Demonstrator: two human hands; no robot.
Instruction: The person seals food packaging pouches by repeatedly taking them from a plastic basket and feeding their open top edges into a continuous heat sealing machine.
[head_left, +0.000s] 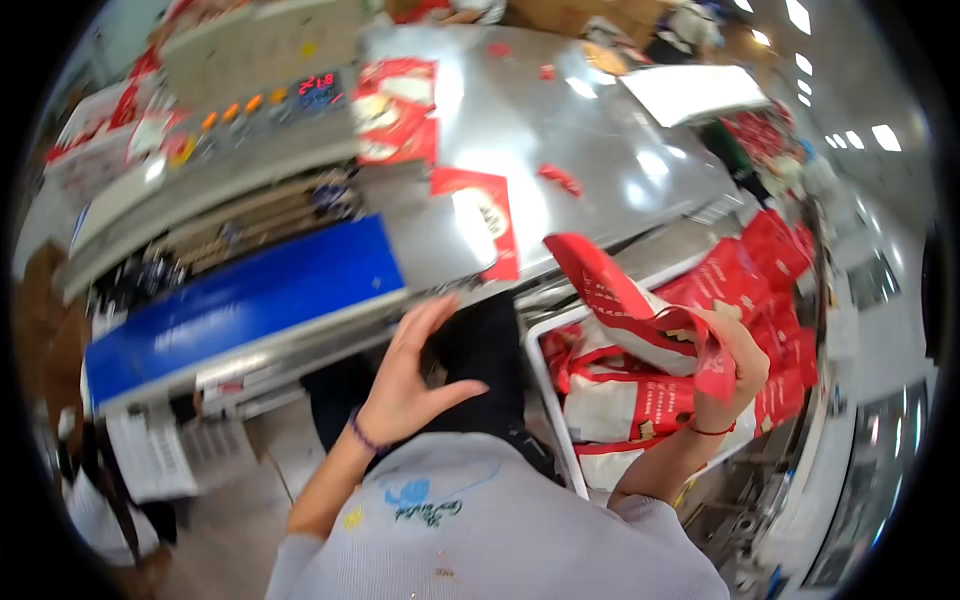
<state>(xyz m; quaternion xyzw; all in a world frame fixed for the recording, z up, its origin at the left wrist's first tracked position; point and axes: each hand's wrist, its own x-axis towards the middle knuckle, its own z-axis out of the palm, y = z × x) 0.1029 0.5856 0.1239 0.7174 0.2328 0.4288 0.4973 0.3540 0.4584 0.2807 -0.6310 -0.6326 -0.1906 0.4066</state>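
Note:
My right hand (735,370) grips the edge of a red and white bag (610,290), which it holds up over a white bin (548,400). More red and white bags (640,405) fill that bin. My left hand (405,385) is empty in front of my body, its thumb and fingers apart, close to the front edge of the steel table (590,130). Flat on the table lie a red packet (480,220) and other red packets (397,105) farther back.
At the left stands a machine with a blue panel (250,300) and a lit red display (318,84). A white tray (695,93) lies at the table's back right. Other people (825,185) are in the background.

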